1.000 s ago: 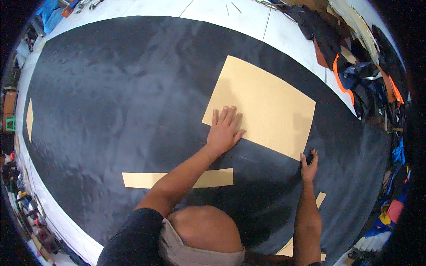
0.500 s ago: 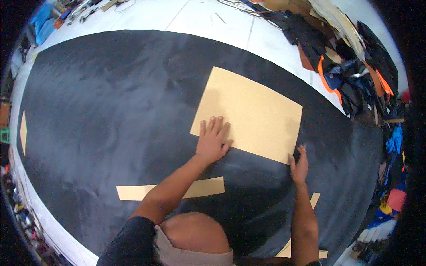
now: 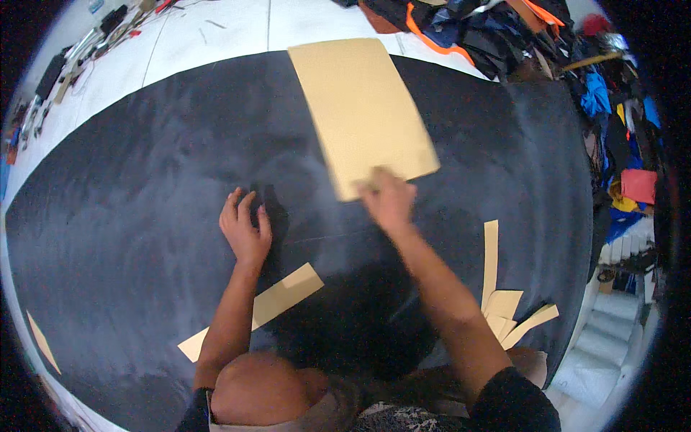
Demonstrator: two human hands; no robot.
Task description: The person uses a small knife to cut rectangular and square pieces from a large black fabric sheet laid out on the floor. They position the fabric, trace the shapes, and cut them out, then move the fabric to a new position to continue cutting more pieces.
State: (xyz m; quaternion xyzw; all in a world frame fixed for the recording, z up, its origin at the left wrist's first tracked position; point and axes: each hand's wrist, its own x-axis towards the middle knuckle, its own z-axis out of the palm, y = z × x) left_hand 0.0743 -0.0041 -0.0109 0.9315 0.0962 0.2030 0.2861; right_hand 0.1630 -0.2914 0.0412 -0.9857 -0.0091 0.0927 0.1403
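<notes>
A large tan rectangular sheet (image 3: 367, 101) lies over the black surface, its far end reaching past the black edge onto the white floor. My right hand (image 3: 390, 200) grips the sheet's near edge, thumb and fingers closed on it. To the left, my left hand (image 3: 246, 223) hovers near or rests on the black surface with its fingers apart and nothing in it; I cannot tell if it touches. A long tan strip (image 3: 288, 294) lies close to me, partly behind my left forearm.
Several small tan offcuts (image 3: 504, 305) lie in a heap at the right, beside a narrow strip (image 3: 491, 252). Another tan piece (image 3: 43, 342) is at the far left. A pile of dark and orange material (image 3: 461, 32) sits at the back right. Rolled clear wrap (image 3: 594, 353) stands at the lower right.
The large sheet has turned and shifted away from me, now pinched by my right hand at its near edge. My left hand has come off it toward the left. The view has swung right.
</notes>
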